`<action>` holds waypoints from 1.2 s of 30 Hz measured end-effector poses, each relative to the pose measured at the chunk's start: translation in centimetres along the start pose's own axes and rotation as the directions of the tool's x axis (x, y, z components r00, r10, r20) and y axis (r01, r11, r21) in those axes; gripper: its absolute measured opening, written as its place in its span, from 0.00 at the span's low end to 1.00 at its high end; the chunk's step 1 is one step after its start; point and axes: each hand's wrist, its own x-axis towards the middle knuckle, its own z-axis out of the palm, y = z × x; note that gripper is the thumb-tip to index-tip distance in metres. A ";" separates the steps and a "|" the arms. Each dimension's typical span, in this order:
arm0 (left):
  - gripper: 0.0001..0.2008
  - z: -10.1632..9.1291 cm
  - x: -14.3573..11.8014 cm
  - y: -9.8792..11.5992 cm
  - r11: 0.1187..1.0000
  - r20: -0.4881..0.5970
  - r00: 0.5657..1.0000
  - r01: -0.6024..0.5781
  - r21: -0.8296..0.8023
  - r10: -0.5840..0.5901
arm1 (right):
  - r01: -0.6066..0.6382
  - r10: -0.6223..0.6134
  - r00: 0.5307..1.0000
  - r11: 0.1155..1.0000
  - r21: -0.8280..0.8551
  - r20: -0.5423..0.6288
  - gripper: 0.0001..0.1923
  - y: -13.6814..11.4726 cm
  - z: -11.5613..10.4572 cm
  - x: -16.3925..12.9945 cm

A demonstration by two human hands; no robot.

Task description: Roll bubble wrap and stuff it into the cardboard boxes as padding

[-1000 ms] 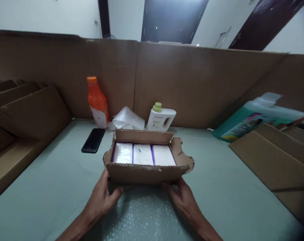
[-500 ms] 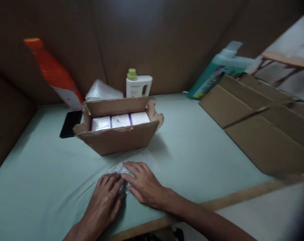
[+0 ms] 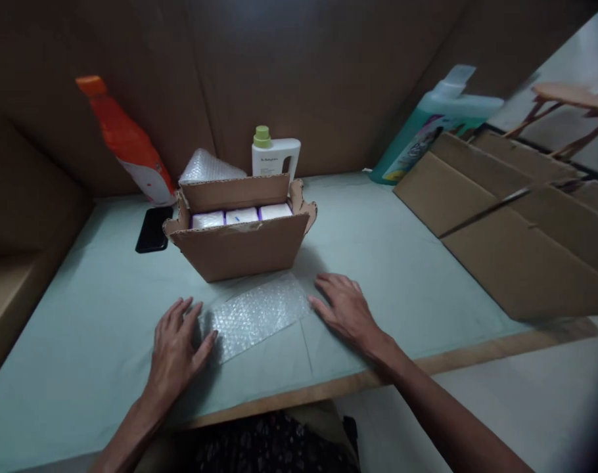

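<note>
A sheet of bubble wrap (image 3: 259,314) lies flat on the table between my hands. My left hand (image 3: 177,341) is open, its thumb and fingers spread around the sheet's left end. At the right end, my right hand (image 3: 344,307) rests open with its thumb by the sheet's edge. Just behind the sheet stands an open cardboard box (image 3: 247,253) with torn side flaps. Inside it sit three white packs (image 3: 242,216) with purple edges, side by side.
Behind the box are folded bubble wrap (image 3: 207,167) and a white bottle (image 3: 275,156) with a green cap. An orange bottle (image 3: 131,141) and black phone (image 3: 152,230) are left. To the right stand a green jug (image 3: 414,135) and cardboard boxes (image 3: 520,263).
My hands have moved apart, left hand to the left and right hand to the right. The bubble wrap they covered now shows flat between them.
</note>
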 end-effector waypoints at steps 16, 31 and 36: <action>0.25 -0.6 -1.5 2.5 0.853 0.161 0.952 0.304 -0.424 -0.259 | -0.173 0.113 0.983 0.819 0.547 0.142 0.33 -1.3 1.8 -0.8; 0.22 -12.3 11.7 4.9 0.940 -0.456 0.827 -0.334 0.072 0.329 | 0.444 -0.352 0.782 0.894 0.063 -0.514 0.21 -6.1 -13.1 7.3; 0.24 -14.3 20.2 4.7 0.985 0.285 0.957 -0.102 0.135 0.060 | 0.299 -0.317 0.941 0.942 0.151 0.115 0.24 -5.4 -15.1 15.9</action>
